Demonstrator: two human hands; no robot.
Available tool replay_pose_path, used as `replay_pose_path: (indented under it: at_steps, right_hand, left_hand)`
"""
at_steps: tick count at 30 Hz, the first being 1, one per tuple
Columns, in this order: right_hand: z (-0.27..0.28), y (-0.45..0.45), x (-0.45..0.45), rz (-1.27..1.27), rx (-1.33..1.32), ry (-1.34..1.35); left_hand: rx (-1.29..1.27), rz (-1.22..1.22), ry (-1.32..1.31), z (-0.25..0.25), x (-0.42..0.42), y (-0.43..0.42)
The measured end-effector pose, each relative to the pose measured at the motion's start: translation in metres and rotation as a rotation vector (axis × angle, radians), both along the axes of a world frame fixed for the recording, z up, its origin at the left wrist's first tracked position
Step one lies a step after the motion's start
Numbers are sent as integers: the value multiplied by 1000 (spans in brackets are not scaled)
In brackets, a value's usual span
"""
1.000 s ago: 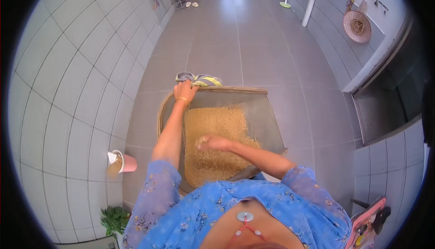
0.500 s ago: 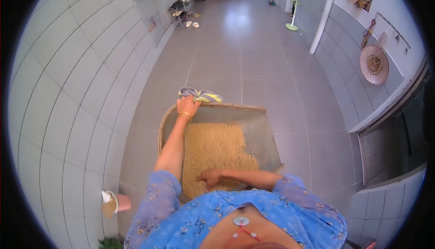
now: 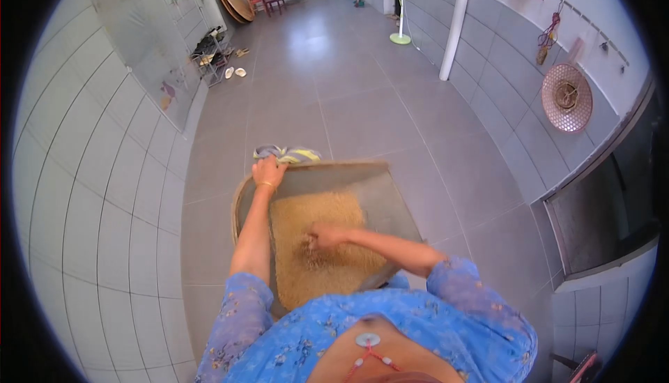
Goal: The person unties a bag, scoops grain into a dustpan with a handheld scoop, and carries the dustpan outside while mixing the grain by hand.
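While the left hand (image 3: 268, 172) grips the far rim of the tray (image 3: 398, 205), by a striped cloth (image 3: 296, 155), the right hand (image 3: 326, 236) blurs over the grain (image 3: 293, 209) spread inside; how far its fingers are spread, I cannot tell. Right forearm and sleeve cover the grain's near right part. Beyond, on the floor (image 3: 362, 118), stand white shoes (image 3: 235, 73) and a green fan (image 3: 400, 37); a woven hat (image 3: 566, 97) hangs on the right wall.
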State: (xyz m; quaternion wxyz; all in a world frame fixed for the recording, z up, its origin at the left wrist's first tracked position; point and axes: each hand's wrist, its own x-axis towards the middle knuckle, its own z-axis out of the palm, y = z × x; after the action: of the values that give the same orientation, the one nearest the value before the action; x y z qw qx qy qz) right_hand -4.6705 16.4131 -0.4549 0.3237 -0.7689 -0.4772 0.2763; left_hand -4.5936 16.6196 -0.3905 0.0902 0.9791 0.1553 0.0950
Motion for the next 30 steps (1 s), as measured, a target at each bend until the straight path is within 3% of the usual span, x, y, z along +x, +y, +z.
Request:
replay_pose_path:
  at_steps: [1,3,7,9,12,16,18,20,22,25,27,30]
  right_hand:
    - [-10,-3,29,-2,3,5]
    - [-17,-9,104,155,-529,-56]
    - [-59,-5,172,399,-450,-112]
    - [-35,6,197,549,-393,89]
    - [-43,4,246,512,-208,171]
    - [-31,34,348,578,-200,372]
    - [-17,57,416,465,-187,944]
    - [-19,60,484,173,80,1173]
    - [50,68,566,-34,80,1083]
    - [66,81,672,-179,295,1280]
    - [73,82,728,-442,473,1367]
    - [60,85,810,-480,559,1454]
  left_hand:
    - [3,-2,5,-4,22,4]
    - [-1,59,-46,0,79,20]
    - [-45,93,-34,6,170,41]
    - [4,69,-35,8,218,53]
    - [30,47,-97,7,295,50]
    - [19,24,-95,-7,403,74]
    - [20,7,-96,-12,463,90]
    - [0,5,-66,-4,526,87]
    - [79,-71,-144,0,583,95]
    - [33,-71,-76,8,658,98]
    - [21,-78,-57,12,700,98]
    - [20,-80,-26,1,773,101]
